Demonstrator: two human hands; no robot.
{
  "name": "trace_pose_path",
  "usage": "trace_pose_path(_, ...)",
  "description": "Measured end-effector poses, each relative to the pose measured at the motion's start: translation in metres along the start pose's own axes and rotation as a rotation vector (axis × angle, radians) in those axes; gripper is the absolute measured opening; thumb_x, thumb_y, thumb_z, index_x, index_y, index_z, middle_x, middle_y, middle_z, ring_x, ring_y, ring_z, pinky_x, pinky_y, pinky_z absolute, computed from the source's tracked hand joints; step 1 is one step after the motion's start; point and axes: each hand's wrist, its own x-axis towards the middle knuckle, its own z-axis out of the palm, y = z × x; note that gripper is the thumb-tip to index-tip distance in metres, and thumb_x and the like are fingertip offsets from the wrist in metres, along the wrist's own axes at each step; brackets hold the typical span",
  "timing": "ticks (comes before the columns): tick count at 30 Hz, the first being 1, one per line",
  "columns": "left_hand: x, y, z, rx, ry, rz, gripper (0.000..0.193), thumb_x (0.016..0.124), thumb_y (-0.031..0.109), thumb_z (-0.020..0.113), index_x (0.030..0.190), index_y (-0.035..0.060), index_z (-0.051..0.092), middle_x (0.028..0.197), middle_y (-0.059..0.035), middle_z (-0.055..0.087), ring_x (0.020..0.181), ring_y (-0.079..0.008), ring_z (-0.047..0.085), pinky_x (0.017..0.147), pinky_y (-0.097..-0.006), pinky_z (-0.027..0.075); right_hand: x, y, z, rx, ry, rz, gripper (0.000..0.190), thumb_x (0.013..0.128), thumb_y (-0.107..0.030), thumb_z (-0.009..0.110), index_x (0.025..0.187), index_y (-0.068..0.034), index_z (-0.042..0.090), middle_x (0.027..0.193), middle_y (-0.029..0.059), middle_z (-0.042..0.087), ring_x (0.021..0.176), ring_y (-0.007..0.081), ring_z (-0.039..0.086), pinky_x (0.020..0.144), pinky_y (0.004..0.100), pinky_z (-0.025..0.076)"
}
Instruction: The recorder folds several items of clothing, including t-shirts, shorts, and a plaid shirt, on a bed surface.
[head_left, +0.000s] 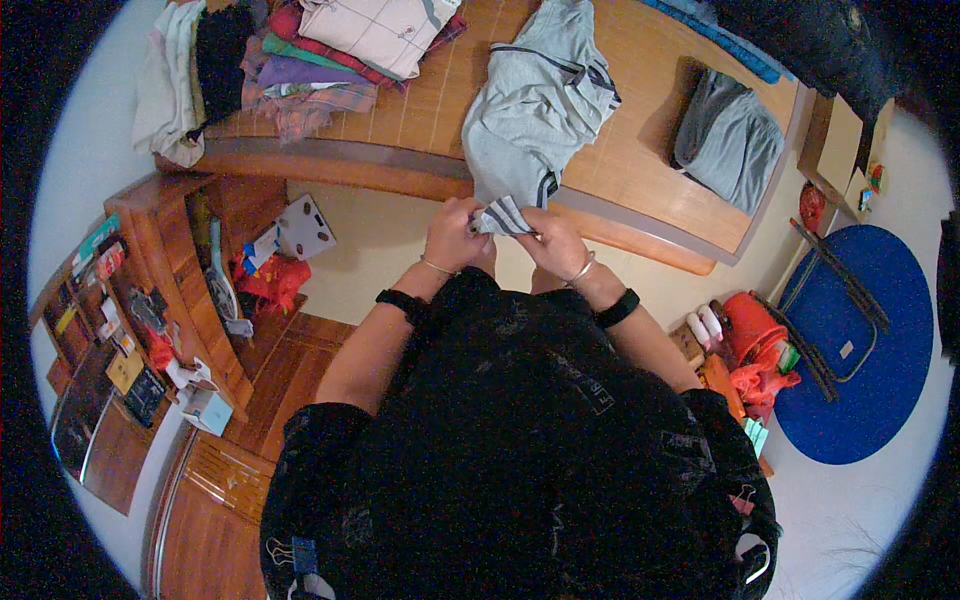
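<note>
A light grey garment (532, 112) with dark striped trim lies crumpled over the front edge of a wooden bed or platform (420, 112). Its near end hangs down towards me, with a striped band (505, 215) stretched between my hands. My left hand (454, 231) pinches one side of this band, the fingertips partly hidden by cloth. On the other side, my right hand (556, 244) grips the band between thumb and fingers. To the right on the same surface sits a folded dark grey garment (731, 139).
Stacked folded clothes (337, 67) lie at the far left, beside light and black garments draped over the corner. A wooden cabinet (187, 277) with cluttered shelves stands left. At right are a red bucket (754, 326), bags and a folded blue round table (892, 337).
</note>
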Motion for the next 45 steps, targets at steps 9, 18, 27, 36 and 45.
trace_pose_path(9, 0.010, -0.002, 0.003, 0.034, 0.110, 0.179, 0.023, 0.058, 0.007, 0.063, 0.080, 0.0052, 0.055, 0.073, -0.0118, 0.055, 0.078, -0.0331, 0.053, 0.065, -0.0409, 0.044, -0.028, -0.010, -0.045, -0.169, -0.096, -0.041, 0.013, 0.071, -0.008, 0.056, 0.081, 0.000, 0.053, 0.079, 0.0197, 0.056, 0.076, 0.0384, 0.055, 0.064, 0.0445, 0.045)
trace_pose_path(18, 0.015, 0.067, 0.000, -0.224, 0.035, 0.152, 0.019, 0.066, 0.007, 0.058, 0.085, 0.0063, 0.054, 0.076, -0.0142, 0.056, 0.068, -0.0329, 0.054, 0.061, -0.0388, 0.044, -0.070, -0.022, -0.109, -0.254, 0.102, -0.108, 0.018, 0.071, -0.002, 0.059, 0.089, -0.003, 0.058, 0.082, 0.0167, 0.059, 0.075, 0.0358, 0.057, 0.064, 0.0376, 0.046)
trace_pose_path(27, -0.017, 0.069, -0.019, 0.229, -0.342, 0.422, 0.013, 0.072, 0.006, 0.051, 0.085, 0.0058, 0.054, 0.071, -0.0128, 0.055, 0.066, -0.0311, 0.056, 0.056, -0.0408, 0.044, -0.109, 0.005, -0.067, 0.012, 0.111, 0.009, 0.023, 0.066, 0.002, 0.056, 0.088, -0.004, 0.059, 0.080, 0.0175, 0.060, 0.074, 0.0357, 0.058, 0.065, 0.0371, 0.048)
trace_pose_path(36, 0.015, 0.042, 0.001, 0.118, -0.440, 0.294, 0.015, 0.074, 0.011, 0.051, 0.088, 0.0045, 0.051, 0.074, -0.0145, 0.055, 0.064, -0.0363, 0.055, 0.056, -0.0462, 0.044, -0.106, 0.062, -0.033, 0.081, 0.201, 0.234, 0.015, 0.072, -0.005, 0.059, 0.086, 0.000, 0.059, 0.076, 0.0170, 0.061, 0.068, 0.0296, 0.059, 0.063, 0.0345, 0.047)
trace_pose_path(45, 0.067, -0.055, 0.060, 0.124, 0.045, 0.124, 0.025, 0.068, 0.015, 0.063, 0.089, 0.0045, 0.055, 0.084, -0.0162, 0.060, 0.076, -0.0354, 0.057, 0.064, -0.0422, 0.046, -0.067, 0.142, -0.038, 0.040, 0.358, 0.474, 0.031, 0.077, -0.026, 0.062, 0.084, 0.003, 0.059, 0.072, 0.0168, 0.062, 0.064, 0.0268, 0.060, 0.059, 0.0355, 0.046)
